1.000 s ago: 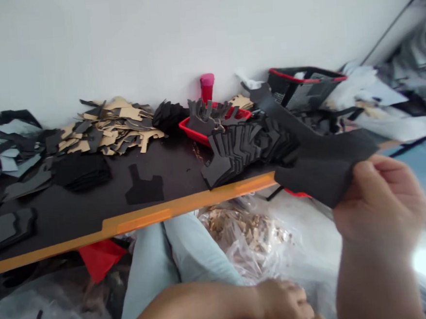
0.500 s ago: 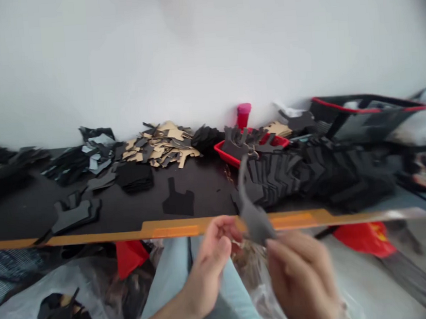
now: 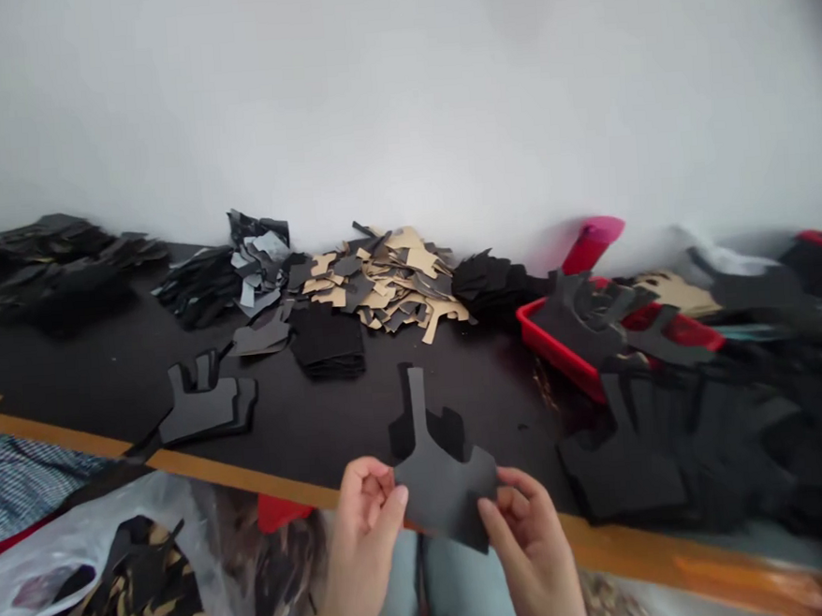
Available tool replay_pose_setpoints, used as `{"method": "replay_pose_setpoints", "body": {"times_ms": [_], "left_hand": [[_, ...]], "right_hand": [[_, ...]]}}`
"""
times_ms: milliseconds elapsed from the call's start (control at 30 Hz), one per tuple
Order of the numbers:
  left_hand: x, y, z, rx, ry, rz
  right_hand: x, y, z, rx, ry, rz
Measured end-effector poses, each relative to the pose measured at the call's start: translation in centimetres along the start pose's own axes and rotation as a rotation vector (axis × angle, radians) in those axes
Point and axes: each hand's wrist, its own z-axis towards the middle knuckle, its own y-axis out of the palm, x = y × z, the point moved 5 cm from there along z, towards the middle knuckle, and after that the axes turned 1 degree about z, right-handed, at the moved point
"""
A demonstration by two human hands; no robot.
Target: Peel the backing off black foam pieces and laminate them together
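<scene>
Though slim above, the grey cutout (image 3: pixel 441 489) widens.

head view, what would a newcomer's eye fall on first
Likely the gray cut piece, held between the left hand and right hand over the orange table edge. Then the red tray at right, holding dark pieces, and the tan-and-black pile near the wall.

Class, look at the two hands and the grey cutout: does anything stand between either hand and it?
Nothing visible does. The left hand and right hand hold the grey cutout directly, by opposite sides. The black cutout on the table lies beyond it, not between.
</scene>
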Motion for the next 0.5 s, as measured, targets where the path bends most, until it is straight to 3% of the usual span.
{"method": "replay_pose_setpoints", "body": {"times_ms": [100, 233, 333, 500], "left_hand": [[0.3, 0.0, 2.6, 0.056, 0.188, 0.292], [0.6, 1.2, 5.3, 0.002, 0.44, 0.669], [0.7, 2.1, 6.3, -0.023, 0.567, 0.772], [0.4, 2.4, 7.0, 0.0, 0.645, 0.838]], "right_hand": [[0.3, 0.9, 2.1, 0.06, -0.017, -0.115], [0.2, 1.4, 4.5, 0.092, -0.124, -0.46], [-0.1, 1.8, 5.6, 0.074, -0.223, -0.606], [-0.5, 2.8, 6.3, 0.022, -0.354, -0.667]]}}
